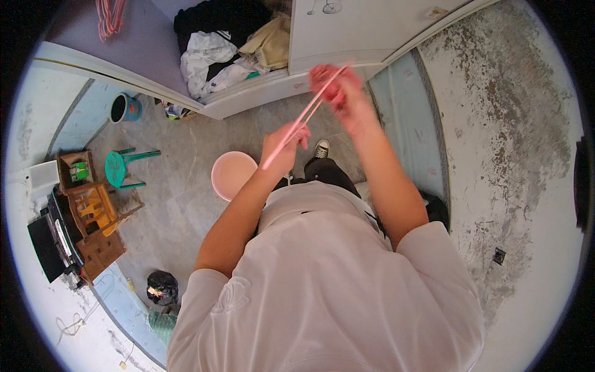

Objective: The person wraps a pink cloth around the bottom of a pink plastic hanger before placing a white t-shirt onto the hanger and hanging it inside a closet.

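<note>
My left hand (286, 144) and my right hand (338, 93) both grip a thin pink plastic hanger (305, 115) that runs slanted between them, in front of my chest. The right hand is higher and blurred, close to the white cupboard door (359, 28). The left hand pinches the hanger's lower end. Below my hands a pink round basin (230, 173) stands on the grey floor beside my black trouser leg and sneaker (321, 149).
An open white cupboard holds a heap of clothes (232, 46) in black, white and tan. Pink hangers (109, 15) lie at the upper left. A green stool (123, 166), a blue bucket (124, 108), wooden boxes (93, 211) and a black bag (162, 287) stand at left.
</note>
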`<action>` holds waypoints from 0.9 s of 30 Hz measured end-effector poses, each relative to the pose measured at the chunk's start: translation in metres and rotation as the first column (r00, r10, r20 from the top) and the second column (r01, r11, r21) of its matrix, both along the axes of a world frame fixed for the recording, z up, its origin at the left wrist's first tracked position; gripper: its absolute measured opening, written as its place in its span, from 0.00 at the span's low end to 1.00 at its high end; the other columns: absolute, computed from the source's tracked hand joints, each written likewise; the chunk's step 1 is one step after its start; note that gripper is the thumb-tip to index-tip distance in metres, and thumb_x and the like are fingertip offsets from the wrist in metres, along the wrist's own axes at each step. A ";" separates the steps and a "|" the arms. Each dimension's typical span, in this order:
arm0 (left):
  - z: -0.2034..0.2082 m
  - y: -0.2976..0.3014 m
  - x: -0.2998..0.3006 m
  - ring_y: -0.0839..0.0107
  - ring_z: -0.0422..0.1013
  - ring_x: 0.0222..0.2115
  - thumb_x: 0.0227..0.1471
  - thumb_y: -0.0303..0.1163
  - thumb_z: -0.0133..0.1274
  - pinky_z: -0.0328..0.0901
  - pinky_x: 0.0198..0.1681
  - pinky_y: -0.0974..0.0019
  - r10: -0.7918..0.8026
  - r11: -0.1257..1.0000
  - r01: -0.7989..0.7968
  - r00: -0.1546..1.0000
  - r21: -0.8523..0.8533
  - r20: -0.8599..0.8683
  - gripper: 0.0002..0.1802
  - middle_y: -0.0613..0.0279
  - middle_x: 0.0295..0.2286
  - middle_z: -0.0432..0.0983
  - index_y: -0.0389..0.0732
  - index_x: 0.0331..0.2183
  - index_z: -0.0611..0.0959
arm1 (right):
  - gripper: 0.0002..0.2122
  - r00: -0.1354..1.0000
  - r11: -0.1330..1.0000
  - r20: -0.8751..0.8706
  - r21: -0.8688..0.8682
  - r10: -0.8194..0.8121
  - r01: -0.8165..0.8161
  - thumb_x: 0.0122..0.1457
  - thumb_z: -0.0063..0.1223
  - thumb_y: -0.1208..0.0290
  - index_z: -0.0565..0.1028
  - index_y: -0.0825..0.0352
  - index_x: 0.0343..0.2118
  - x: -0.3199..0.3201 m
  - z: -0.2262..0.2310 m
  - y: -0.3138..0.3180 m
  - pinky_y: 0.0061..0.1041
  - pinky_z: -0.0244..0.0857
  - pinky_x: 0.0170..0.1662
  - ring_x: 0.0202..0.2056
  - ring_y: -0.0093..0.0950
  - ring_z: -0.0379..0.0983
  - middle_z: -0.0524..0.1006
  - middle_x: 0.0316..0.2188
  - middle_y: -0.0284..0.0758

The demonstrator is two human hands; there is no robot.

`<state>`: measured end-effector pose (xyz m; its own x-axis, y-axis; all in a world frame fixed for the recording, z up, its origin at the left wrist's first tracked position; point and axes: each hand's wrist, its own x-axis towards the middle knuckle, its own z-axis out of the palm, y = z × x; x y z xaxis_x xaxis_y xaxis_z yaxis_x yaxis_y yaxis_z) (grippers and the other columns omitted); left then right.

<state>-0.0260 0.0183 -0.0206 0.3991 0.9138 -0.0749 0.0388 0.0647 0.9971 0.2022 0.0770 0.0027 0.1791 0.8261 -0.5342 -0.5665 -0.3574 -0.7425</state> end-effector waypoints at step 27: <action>0.050 -0.008 -0.027 0.80 0.66 0.24 0.70 0.36 0.47 0.60 0.28 0.74 -0.140 0.957 0.144 0.990 -0.254 0.030 0.14 0.69 0.22 0.73 0.38 0.39 0.82 | 0.18 0.925 0.914 0.367 0.401 -0.100 -0.061 0.60 0.66 0.76 0.76 0.70 0.52 0.038 0.012 0.011 0.26 0.76 0.49 0.47 0.27 0.81 0.83 0.47 0.37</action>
<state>-0.0525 0.0102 0.0294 0.5257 0.7989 -0.2922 0.0543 0.3113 0.9488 0.2401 0.0876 0.0151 0.3160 0.9474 -0.0515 -0.2238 0.0217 -0.9744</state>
